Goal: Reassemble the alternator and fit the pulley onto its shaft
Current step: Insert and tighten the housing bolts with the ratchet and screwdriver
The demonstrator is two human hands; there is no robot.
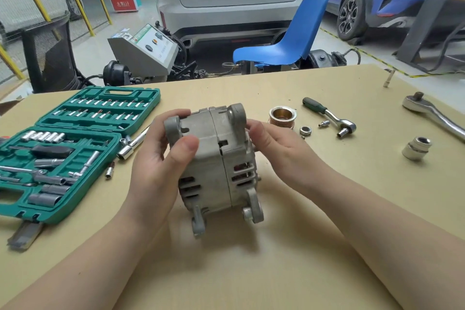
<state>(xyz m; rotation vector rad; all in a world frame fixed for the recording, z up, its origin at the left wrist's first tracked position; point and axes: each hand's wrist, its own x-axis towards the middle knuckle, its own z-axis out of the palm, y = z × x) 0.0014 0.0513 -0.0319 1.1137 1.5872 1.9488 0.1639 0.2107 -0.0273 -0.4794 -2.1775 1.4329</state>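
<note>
Both hands [161, 158] [269, 148] gripping alternator [216, 158], mid-table [251, 272]

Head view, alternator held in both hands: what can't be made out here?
- The alternator shaft end faces right, hidden by the housing and the right hand.
- Whether through-bolts are fitted: not visible.
- The left hand covers the rear face.
- Socket sizes in the green case: too small to read.
- The large ratchet handle is cut off by the right edge.
- The pulley bore is only partly visible.

Alternator [216, 158] mid-table [276, 272]; socket case [63, 148] left, pulley [282, 116] right.
</note>
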